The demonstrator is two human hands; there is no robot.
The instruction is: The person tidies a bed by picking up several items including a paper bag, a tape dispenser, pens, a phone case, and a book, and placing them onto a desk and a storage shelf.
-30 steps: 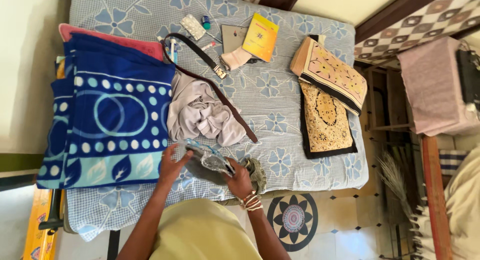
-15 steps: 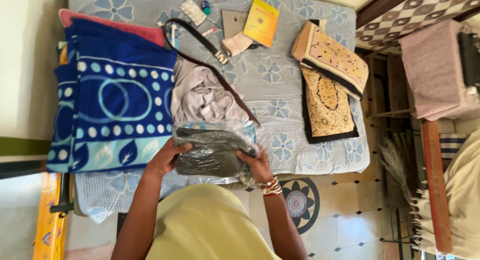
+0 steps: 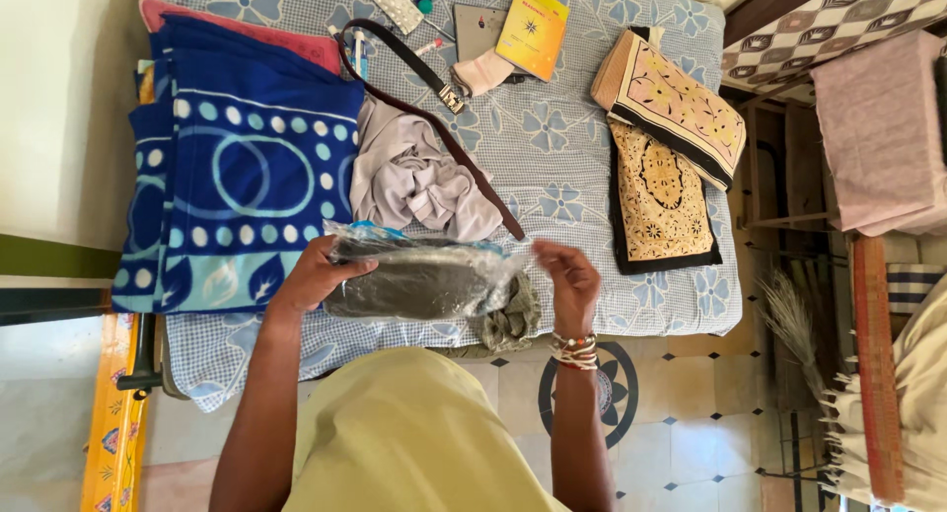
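At the near edge of the bed (image 3: pixel 592 167), over its blue flowered sheet, a dark folded cloth in a clear plastic bag (image 3: pixel 419 280) is held just above the mattress. Its long axis runs left to right across the person's front. The left hand (image 3: pixel 314 275) grips the bag's left end, fingers curled over the top edge. The right hand (image 3: pixel 570 280) is just beside the bag's right end, fingers half open and bent; a loose corner of plastic reaches toward its fingertips, but whether they pinch it cannot be told. So the bag lies between the two hands, borne by the left one, with the right just off its end.

Farther left, a big blue towel (image 3: pixel 242 177) with white dots covers that side of the bed. Beyond the bag lies a crumpled grey garment (image 3: pixel 419 182), touching the towel's edge, with a dark belt (image 3: pixel 434 108) trailing over it. To the right are two folded yellow patterned cloths (image 3: pixel 666 147). A small olive cloth (image 3: pixel 511 320) sits under the bag's right end. At the far edge lie a yellow booklet (image 3: pixel 534 29) and a pill strip (image 3: pixel 398 6).
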